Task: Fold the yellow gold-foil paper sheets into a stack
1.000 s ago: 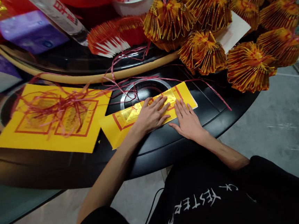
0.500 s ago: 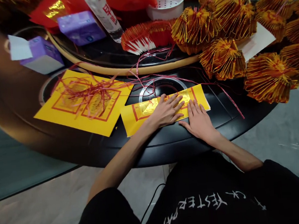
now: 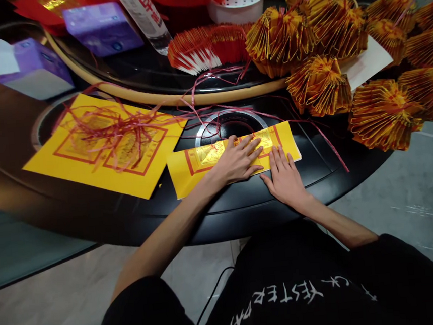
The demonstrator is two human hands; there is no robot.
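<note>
A folded strip of yellow joss paper [image 3: 198, 170] with red frames and gold foil lies on the black table's near edge. My left hand [image 3: 237, 161] rests flat over its middle, fingers spread and pointing right. My right hand [image 3: 286, 176] presses its fingertips on the lower right part of the strip, its palm on the table side and fingers stretched out. To the left lies an unfolded yellow joss paper sheet [image 3: 137, 184], with a tangle of red plastic string [image 3: 120, 128] on top. Part of the strip is hidden beneath my hands.
Several fan-folded yellow paper bundles [image 3: 384, 112] stand at the right. On the raised turntable [image 3: 150, 100] are a red pleated paper fan [image 3: 225, 43], a clear bottle [image 3: 146, 17], a white perforated basket [image 3: 239, 6] and a purple tissue pack [image 3: 101, 31]. Another tissue pack [image 3: 37, 67] sits farther left.
The view has shifted slightly, so things at the left appear farther left. Both hands stay flat on the folded paper with almost no movement.
</note>
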